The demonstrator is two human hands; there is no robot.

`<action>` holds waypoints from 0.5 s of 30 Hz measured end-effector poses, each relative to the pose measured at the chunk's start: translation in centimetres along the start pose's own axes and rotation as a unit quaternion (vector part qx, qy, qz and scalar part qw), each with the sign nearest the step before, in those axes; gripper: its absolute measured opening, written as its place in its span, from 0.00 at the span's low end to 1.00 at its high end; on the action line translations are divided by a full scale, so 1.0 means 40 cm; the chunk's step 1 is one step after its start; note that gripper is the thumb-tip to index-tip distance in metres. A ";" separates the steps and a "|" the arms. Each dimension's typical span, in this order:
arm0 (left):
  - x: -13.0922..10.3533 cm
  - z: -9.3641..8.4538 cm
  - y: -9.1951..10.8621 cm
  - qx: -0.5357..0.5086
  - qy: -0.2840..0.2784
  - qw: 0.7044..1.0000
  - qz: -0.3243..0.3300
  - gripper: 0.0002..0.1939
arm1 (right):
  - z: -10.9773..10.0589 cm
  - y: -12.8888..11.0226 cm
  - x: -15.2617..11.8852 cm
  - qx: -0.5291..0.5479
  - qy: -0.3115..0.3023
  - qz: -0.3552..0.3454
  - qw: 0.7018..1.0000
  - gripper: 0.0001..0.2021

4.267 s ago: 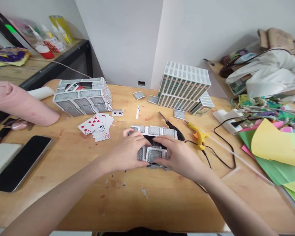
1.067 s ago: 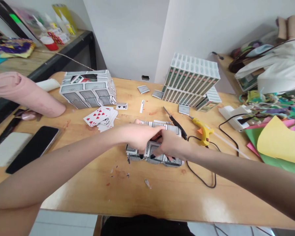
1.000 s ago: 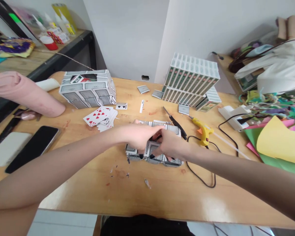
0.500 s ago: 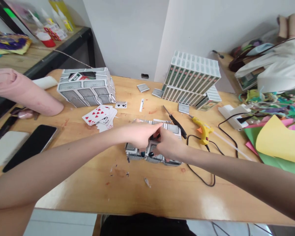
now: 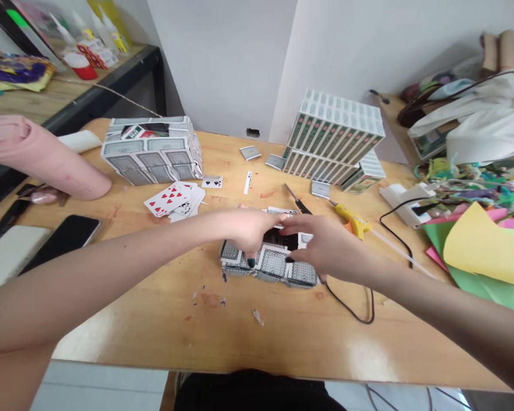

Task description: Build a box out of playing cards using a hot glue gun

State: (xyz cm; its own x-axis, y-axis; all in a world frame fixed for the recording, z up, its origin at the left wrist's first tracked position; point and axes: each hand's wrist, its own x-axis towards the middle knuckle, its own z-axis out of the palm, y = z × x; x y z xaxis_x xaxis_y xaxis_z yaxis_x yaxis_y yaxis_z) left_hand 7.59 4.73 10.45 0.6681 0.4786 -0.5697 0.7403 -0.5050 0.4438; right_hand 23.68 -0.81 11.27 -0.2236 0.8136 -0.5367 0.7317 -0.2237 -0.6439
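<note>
A box covered in grey-backed playing cards (image 5: 274,262) lies on the wooden table before me, a dark opening in its top. My left hand (image 5: 249,229) grips its left part, thumb on the front side and fingers over the top. Over the box's right part is my right hand (image 5: 319,245), thumb and fingers apart, its fingertips close to those of my left hand. A white card strip (image 5: 278,211) shows behind the box. Black-handled scissors (image 5: 302,206) lie just behind, partly hidden by my right hand.
A larger card-covered box (image 5: 154,160) and loose cards (image 5: 169,200) are at the back left. Stacked card packs (image 5: 332,137) stand at the back right, near a yellow glue gun (image 5: 353,220) with its cord. A phone (image 5: 60,242) and pink roll (image 5: 47,157) lie left; coloured paper (image 5: 488,245) lies right.
My right hand has moved right and opened, uncovering more of the box's top opening and front. My left hand stays on the box, nearly unmoved.
</note>
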 end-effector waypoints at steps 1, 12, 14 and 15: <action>0.001 0.000 0.001 0.005 -0.005 1.000 -0.005 0.49 | -0.017 0.000 -0.016 -0.002 0.029 -0.001 1.000 0.29; -0.047 -0.036 -0.070 -0.043 0.036 0.993 0.106 0.38 | -0.082 0.089 -0.095 0.120 0.297 -0.040 0.947 0.15; -0.075 -0.039 -0.086 -0.047 0.131 0.984 0.109 0.28 | -0.086 0.119 -0.094 0.146 0.311 -0.033 0.938 0.18; -0.085 -0.033 -0.095 -0.045 0.181 0.978 0.097 0.24 | -0.088 0.134 -0.092 0.152 0.315 -0.027 0.936 0.19</action>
State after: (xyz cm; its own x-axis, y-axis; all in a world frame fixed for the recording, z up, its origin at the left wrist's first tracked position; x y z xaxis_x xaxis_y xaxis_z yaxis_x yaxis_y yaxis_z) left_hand 2.61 5.98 11.62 0.7671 0.6111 -0.1951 0.5906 -0.5540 0.5867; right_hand 30.68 -3.12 11.73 0.2393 0.9620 -0.1311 0.4921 -0.2366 -0.8378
